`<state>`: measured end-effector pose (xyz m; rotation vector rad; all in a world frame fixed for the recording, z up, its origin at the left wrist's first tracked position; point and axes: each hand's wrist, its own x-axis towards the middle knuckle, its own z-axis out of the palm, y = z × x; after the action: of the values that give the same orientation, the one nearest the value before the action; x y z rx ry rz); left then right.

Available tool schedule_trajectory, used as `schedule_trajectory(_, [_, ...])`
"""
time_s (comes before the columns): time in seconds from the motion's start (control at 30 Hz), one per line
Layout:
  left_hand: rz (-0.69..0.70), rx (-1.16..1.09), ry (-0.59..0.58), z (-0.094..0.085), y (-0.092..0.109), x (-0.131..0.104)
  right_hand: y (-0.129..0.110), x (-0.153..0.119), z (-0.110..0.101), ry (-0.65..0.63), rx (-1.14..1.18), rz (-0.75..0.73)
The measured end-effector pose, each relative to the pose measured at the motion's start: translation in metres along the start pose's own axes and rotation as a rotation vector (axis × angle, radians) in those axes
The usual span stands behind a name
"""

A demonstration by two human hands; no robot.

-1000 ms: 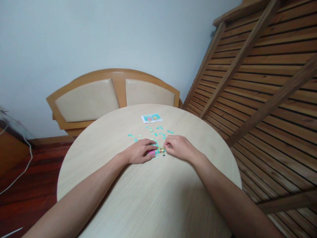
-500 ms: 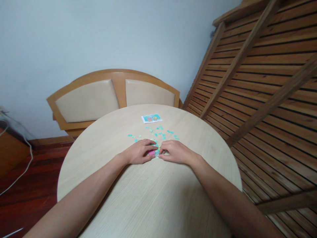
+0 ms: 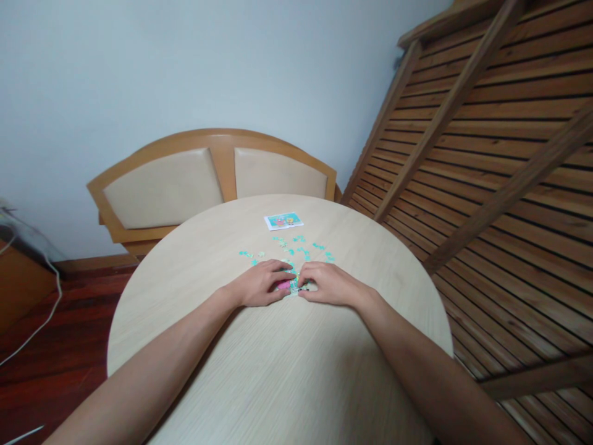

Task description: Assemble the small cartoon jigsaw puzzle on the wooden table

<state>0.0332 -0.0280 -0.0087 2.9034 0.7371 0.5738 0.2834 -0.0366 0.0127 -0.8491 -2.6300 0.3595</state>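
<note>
A partly joined jigsaw puzzle (image 3: 283, 285) with pink, teal and yellow parts lies flat on the near half of the round table. My left hand (image 3: 262, 283) holds it from the left, thumb at the near edge and fingers over the top. At the right edge, my right hand (image 3: 328, 283) has its fingers curled and its thumb low around a small puzzle piece (image 3: 304, 288). Most of that piece is hidden by the fingers. Loose teal jigsaw pieces (image 3: 303, 251) are scattered just beyond both hands.
Past the loose pieces lies a teal picture card (image 3: 283, 220) with cartoon figures. The pale wooden table (image 3: 259, 364) stands before a padded headboard (image 3: 164, 188). A slatted wooden frame (image 3: 486, 154) leans close on the right. A white cable (image 3: 44, 321) trails down at the left.
My right fingers have spread slightly from the thumb, baring more of the puzzle's right edge and the small piece there. My left hand has stayed in place.
</note>
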Motion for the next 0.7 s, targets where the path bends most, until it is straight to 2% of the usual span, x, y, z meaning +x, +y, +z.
schedule_trajectory(0.7, [-0.006, -0.008, -0.003, -0.0011, 0.0013, -0.0002, -0.0022, -0.0007, -0.0060, -0.023, 0.017, 0.008])
